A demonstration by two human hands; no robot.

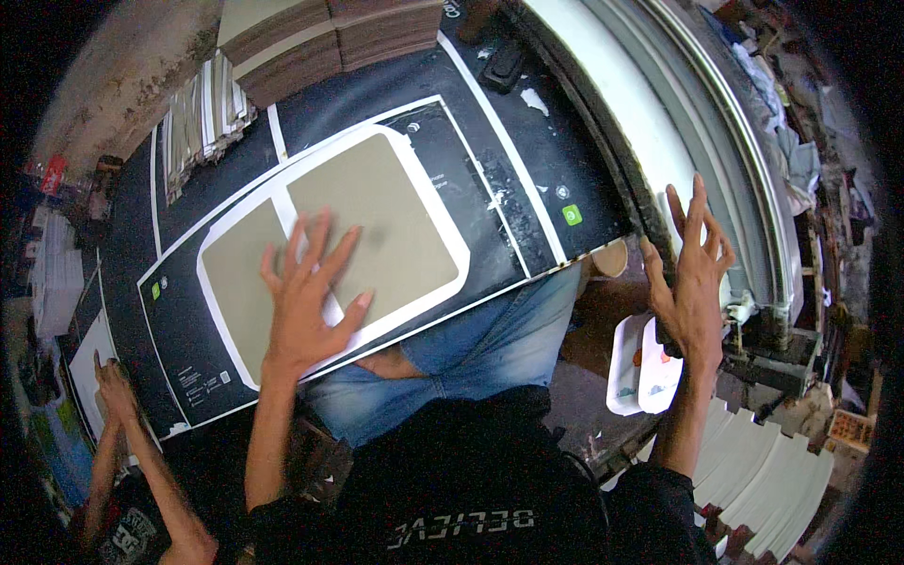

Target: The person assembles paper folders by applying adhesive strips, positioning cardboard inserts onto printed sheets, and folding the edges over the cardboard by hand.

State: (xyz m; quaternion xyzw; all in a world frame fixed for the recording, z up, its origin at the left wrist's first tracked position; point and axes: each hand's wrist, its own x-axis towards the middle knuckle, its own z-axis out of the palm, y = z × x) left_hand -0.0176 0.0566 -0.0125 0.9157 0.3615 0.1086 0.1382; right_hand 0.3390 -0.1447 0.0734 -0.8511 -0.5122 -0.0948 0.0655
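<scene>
On the dark printed board [490, 221] across my lap lies a flat white-edged cardboard sheet [454, 247] with rounded corners and two grey-beige panels. My left hand [309, 306] is over its middle, fingers spread and slightly blurred, holding nothing. Whether it presses on the sheet I cannot tell. Off to the right, my right hand [690, 287] reaches up beside the long white and metal edge of a machine [659, 122]. Its fingers are stretched out and apart, with nothing held in them; contact with the edge is unclear.
A stack of grey and white strips [202, 122] stands at the board's far left. Two white trays [625, 377] sit below my right hand, near piled pale sheets [767, 480]. At the lower left, another person's hands [115, 388] are at a white sheet [88, 377].
</scene>
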